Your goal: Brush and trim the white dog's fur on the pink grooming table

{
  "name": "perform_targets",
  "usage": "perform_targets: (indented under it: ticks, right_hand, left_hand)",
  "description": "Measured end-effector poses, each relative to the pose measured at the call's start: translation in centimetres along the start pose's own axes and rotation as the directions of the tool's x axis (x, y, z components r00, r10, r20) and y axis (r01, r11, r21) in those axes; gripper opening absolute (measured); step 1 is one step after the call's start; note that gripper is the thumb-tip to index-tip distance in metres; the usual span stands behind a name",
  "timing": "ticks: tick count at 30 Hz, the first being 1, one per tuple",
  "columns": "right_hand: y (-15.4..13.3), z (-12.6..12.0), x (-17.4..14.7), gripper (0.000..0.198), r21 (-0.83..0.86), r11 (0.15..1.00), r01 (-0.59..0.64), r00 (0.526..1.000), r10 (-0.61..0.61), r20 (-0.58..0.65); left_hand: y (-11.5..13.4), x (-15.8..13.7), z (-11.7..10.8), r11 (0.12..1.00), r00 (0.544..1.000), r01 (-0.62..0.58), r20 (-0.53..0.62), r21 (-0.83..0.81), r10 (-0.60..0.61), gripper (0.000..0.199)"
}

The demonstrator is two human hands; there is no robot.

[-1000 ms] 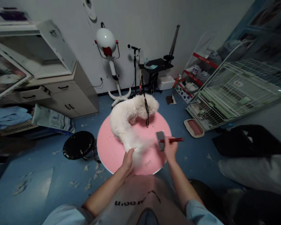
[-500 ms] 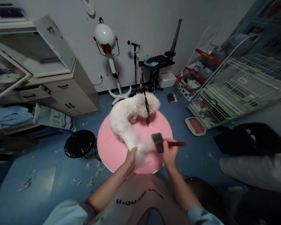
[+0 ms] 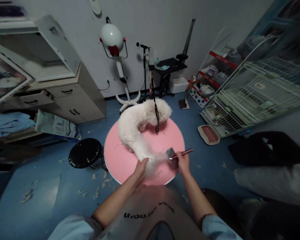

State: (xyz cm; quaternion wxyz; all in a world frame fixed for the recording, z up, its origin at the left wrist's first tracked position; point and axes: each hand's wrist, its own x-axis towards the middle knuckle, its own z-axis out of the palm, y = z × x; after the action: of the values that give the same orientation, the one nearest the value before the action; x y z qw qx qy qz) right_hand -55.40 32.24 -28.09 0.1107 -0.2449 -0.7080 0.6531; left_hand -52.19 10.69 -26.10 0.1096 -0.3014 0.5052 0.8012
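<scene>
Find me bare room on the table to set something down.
The pink grooming table is mostly bare at left, between the white dog and black stool, and at right, between the black strap and slicker brush. Crowded: the near middle, where the left hand grips fur and the right hand holds the brush.

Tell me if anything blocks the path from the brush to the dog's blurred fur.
Nothing visible stands between the brush in the right hand and the blurred white fur of the dog. The left hand grips the fur to one side, and the black strap hangs farther off by the dog's head.
</scene>
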Motion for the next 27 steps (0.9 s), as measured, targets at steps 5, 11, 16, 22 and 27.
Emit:
perform_targets:
  ticks: [5,11,16,22,27]
  right_hand:
    - [-0.7,-1.2,-0.6,0.028,-0.048,0.988,0.144,0.969,-0.151,-0.195]
    - [-2.8,3.8,-2.1,0.032,-0.039,0.990,0.139,0.987,-0.135,0.091]
    - [-3.7,4.0,-0.7,0.027,-0.013,0.960,0.279,0.960,-0.279,0.031]
    - [-4.7,5.3,0.4,0.028,-0.051,0.973,0.225,0.974,-0.226,-0.016]
    - [-4.9,5.8,-0.6,0.030,0.010,0.983,0.182,0.927,-0.175,0.330]
  left_hand:
    - [-0.6,0.6,-0.7,0.997,0.997,-0.071,0.046,0.034,0.069,0.041]
    - [0.0,1.0,-0.4,0.987,0.989,-0.116,0.108,0.110,0.104,0.040]
    - [1.0,1.4,-1.1,0.991,0.992,-0.103,0.081,0.089,0.096,0.036]
    - [2.4,2.2,-1.9,0.974,0.982,-0.180,0.086,0.141,0.169,0.035]
    - [2.3,1.9,-1.4,0.987,0.984,-0.133,0.130,0.089,0.121,0.025]
